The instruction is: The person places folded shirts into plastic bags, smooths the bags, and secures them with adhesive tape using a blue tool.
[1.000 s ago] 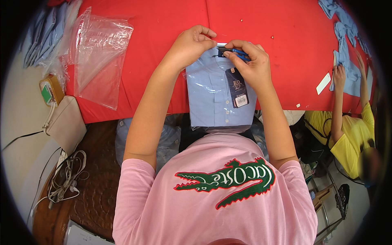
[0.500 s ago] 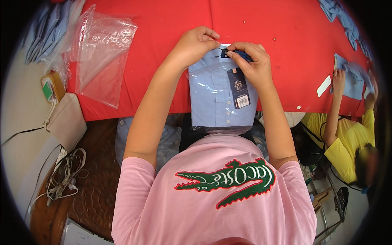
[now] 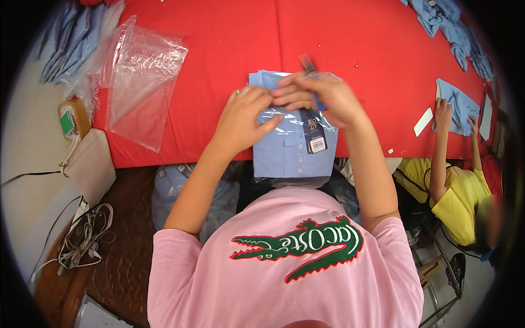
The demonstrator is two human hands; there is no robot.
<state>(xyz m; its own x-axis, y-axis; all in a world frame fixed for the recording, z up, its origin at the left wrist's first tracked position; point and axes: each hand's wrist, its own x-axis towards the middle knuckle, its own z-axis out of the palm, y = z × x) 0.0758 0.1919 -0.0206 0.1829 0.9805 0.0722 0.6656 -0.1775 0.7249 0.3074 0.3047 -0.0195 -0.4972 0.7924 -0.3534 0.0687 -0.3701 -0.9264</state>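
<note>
A folded light-blue shirt (image 3: 276, 153) in a clear plastic bag lies near the table's front edge. A dark hang tag (image 3: 313, 131) with a white label rests on its right side. Above the shirt's upper left part is my left hand (image 3: 246, 115), its fingers bent and thumb apart, with nothing visible in it. My right hand (image 3: 328, 95), blurred by motion, is over the collar end. It holds a slim blue-handled tool (image 3: 319, 102), whose blurred greyish end sticks out past the fingers; its exact kind cannot be made out. Both hands partly cover the collar.
Clear plastic bags (image 3: 145, 82) lie on the red tablecloth (image 3: 219, 33) at left. Folded blue shirts (image 3: 76, 41) are stacked at far left, more blue garments (image 3: 448, 27) at far right. A co-worker in yellow (image 3: 465, 197) handles a blue garment (image 3: 459, 104). A bag of garments (image 3: 186, 188) sits below the edge.
My hands have left the collar's top edge and come nearer to me over the shirt. The tool's end now shows beyond my right hand. At right, the co-worker's garment lies flatter.
</note>
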